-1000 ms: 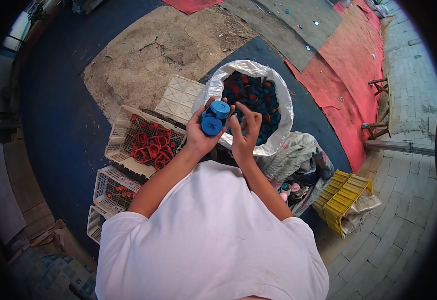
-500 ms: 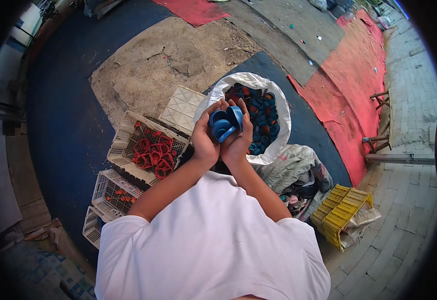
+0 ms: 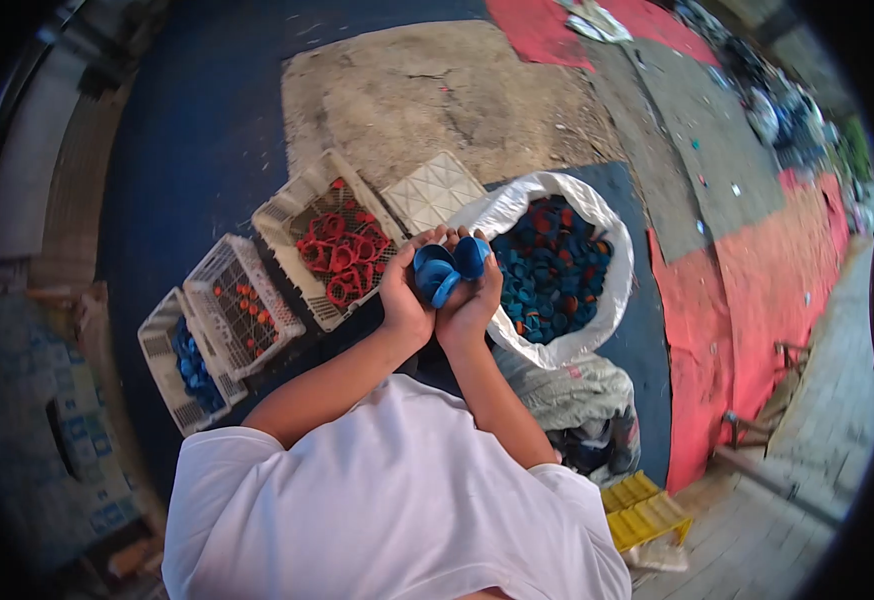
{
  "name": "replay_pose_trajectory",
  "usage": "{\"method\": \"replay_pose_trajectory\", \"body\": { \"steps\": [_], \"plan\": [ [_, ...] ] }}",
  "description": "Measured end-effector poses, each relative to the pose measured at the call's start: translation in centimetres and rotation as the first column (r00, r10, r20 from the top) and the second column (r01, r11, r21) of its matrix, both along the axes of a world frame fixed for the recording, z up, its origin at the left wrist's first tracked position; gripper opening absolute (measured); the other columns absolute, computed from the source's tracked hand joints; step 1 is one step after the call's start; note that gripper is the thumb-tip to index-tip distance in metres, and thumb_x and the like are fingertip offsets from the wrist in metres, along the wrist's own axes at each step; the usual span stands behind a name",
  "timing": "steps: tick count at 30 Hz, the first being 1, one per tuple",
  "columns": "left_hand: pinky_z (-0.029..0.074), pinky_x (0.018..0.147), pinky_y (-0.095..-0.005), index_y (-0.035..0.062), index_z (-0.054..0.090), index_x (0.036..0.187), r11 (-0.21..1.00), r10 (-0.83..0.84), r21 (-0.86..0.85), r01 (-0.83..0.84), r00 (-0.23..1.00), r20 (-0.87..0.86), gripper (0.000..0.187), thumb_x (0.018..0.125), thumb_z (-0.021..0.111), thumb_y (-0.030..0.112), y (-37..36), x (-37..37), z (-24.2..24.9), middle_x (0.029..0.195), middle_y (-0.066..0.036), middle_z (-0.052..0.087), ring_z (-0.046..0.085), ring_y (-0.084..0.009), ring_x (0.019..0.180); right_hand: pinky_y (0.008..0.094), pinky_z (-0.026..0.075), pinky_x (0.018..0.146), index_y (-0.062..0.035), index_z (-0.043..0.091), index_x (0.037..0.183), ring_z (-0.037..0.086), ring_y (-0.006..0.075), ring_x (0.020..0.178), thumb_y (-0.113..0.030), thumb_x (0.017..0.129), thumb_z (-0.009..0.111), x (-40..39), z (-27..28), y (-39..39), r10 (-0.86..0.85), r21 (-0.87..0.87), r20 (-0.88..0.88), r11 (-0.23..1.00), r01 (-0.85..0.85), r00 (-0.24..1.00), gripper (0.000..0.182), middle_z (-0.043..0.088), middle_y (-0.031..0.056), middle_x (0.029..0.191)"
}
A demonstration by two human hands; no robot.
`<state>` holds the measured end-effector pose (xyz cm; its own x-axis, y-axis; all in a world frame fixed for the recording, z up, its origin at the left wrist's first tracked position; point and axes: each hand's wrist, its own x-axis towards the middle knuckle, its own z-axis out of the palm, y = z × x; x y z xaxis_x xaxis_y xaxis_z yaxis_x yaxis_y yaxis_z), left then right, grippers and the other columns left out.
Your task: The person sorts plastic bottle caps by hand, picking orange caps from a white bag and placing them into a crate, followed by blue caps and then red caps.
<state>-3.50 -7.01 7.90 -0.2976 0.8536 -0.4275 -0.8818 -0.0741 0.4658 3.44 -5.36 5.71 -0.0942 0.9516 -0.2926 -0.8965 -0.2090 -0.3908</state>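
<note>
Several blue plastic caps (image 3: 435, 272) lie in my two hands, which are cupped side by side in front of my chest. My left hand (image 3: 404, 305) supports them from the left, its fingers curled up around them. From the other side my right hand (image 3: 474, 308) closes in, touching the left. Just right of the hands, a white woven sack (image 3: 612, 300) stands with its mouth rolled back, full of dark blue and teal caps (image 3: 549, 275) with some orange ones. Left of the hands is a white crate (image 3: 279, 222) with red ring-like plastic pieces (image 3: 342, 250).
A crate with small orange pieces (image 3: 219, 250) and another with blue pieces (image 3: 160, 350) stand further left. An upturned pale crate (image 3: 435, 190) lies beyond my hands. A bulging sack (image 3: 567, 390) and a yellow crate (image 3: 647, 510) are at right.
My view has turned left, so the crate with blue pieces shows more fully. The cupped hands have shifted left from the white sack's mouth, still holding the blue caps.
</note>
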Motion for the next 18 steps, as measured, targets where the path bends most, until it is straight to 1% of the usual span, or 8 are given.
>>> {"method": "replay_pose_trajectory", "body": {
  "steps": [2, 4, 6, 9, 11, 14, 15, 18],
  "plan": [
    [0.042, 0.113, -0.0435, 0.0023, 0.059, 0.120, 0.998, 0.062, -0.009, -0.063, 0.996, -0.061, 0.037, 0.099, 0.047, 0.030, -1.6, -0.5, -0.8, 0.133, -0.016, 0.064, 0.059, -0.0285, 0.126, 0.0427, 0.041, 0.114, -0.0028, 0.040, 0.146, 0.055, 0.0270, 0.126, -0.038, 0.099, 0.057, -0.7, -1.2, -1.2, 0.075, -0.058, -0.003, 0.995, -0.075, 0.997, 0.061, 0.055, 0.0155, 0.138],
    [0.043, 0.112, -0.0436, 0.0034, 0.061, 0.116, 0.978, 0.187, -0.097, -0.183, 0.981, 0.042, 0.034, 0.097, 0.049, 0.029, -3.5, -1.2, -1.7, 0.130, -0.016, 0.065, 0.060, -0.0283, 0.124, 0.0431, 0.041, 0.112, -0.0033, 0.042, 0.145, 0.056, 0.0266, 0.125, -0.040, 0.100, 0.054, -1.6, -2.1, -2.5, 0.166, -0.132, -0.023, 0.977, -0.168, 0.986, 0.060, 0.056, 0.0146, 0.137],
    [0.044, 0.111, -0.0447, 0.0040, 0.061, 0.113, 0.957, 0.269, -0.134, -0.258, 0.960, 0.073, 0.031, 0.096, 0.052, 0.028, -5.7, -2.4, -1.9, 0.127, -0.015, 0.066, 0.061, -0.0292, 0.121, 0.0431, 0.041, 0.112, -0.0037, 0.045, 0.143, 0.056, 0.0263, 0.124, -0.043, 0.100, 0.051, -2.6, -2.3, -4.1, 0.273, -0.159, -0.043, 0.948, -0.276, 0.961, 0.058, 0.058, 0.0130, 0.134],
    [0.045, 0.110, -0.0459, 0.0036, 0.061, 0.112, 0.911, 0.392, -0.189, -0.366, 0.910, 0.131, 0.029, 0.094, 0.052, 0.025, -9.1, -4.1, -2.0, 0.124, -0.015, 0.067, 0.062, -0.0302, 0.119, 0.0434, 0.045, 0.108, -0.0046, 0.052, 0.135, 0.061, 0.0271, 0.117, -0.046, 0.098, 0.054, -4.7, -2.3, -6.8, 0.381, -0.181, -0.010, 0.909, -0.376, 0.925, 0.056, 0.063, 0.0120, 0.126],
    [0.045, 0.110, -0.0457, 0.0034, 0.061, 0.112, 0.871, 0.484, -0.177, -0.459, 0.862, 0.149, 0.030, 0.094, 0.051, 0.025, -12.5, -5.7, -1.8, 0.123, -0.015, 0.067, 0.062, -0.0300, 0.118, 0.0430, 0.045, 0.108, -0.0051, 0.054, 0.133, 0.061, 0.0264, 0.115, -0.047, 0.098, 0.053, -6.8, -2.5, -9.5, 0.493, -0.182, -0.002, 0.855, -0.485, 0.870, 0.055, 0.064, 0.0114, 0.124],
    [0.046, 0.109, -0.0453, 0.0030, 0.060, 0.113, 0.844, 0.536, -0.122, -0.522, 0.825, 0.178, 0.031, 0.093, 0.050, 0.025, -16.3, -7.6, -3.0, 0.122, -0.015, 0.067, 0.063, -0.0298, 0.117, 0.0427, 0.046, 0.107, -0.0054, 0.056, 0.131, 0.061, 0.0258, 0.115, -0.048, 0.099, 0.053, -8.9, -0.9, -12.6, 0.569, -0.157, 0.032, 0.815, -0.558, 0.822, 0.054, 0.065, 0.0107, 0.122],
    [0.047, 0.109, -0.0452, 0.0028, 0.060, 0.113, 0.838, 0.544, -0.095, -0.537, 0.817, 0.188, 0.031, 0.093, 0.050, 0.025, -17.6, -8.3, -2.7, 0.122, -0.015, 0.067, 0.063, -0.0298, 0.117, 0.0425, 0.046, 0.107, -0.0055, 0.056, 0.133, 0.061, 0.0256, 0.115, -0.048, 0.099, 0.053, -9.6, -1.1, -13.8, 0.593, -0.140, 0.041, 0.800, -0.583, 0.804, 0.054, 0.065, 0.0105, 0.123],
    [0.047, 0.108, -0.0451, 0.0021, 0.059, 0.115, 0.839, 0.541, -0.033, -0.544, 0.825, 0.165, 0.033, 0.092, 0.050, 0.025, -22.3, -9.8, -1.5, 0.122, -0.016, 0.067, 0.063, -0.0301, 0.117, 0.0433, 0.040, 0.113, -0.0049, 0.045, 0.145, 0.054, 0.0274, 0.127, -0.045, 0.100, 0.052, -11.5, -1.4, -18.0, 0.667, -0.051, 0.089, 0.745, -0.666, 0.740, 0.061, 0.058, 0.0119, 0.136]
  ]
}}
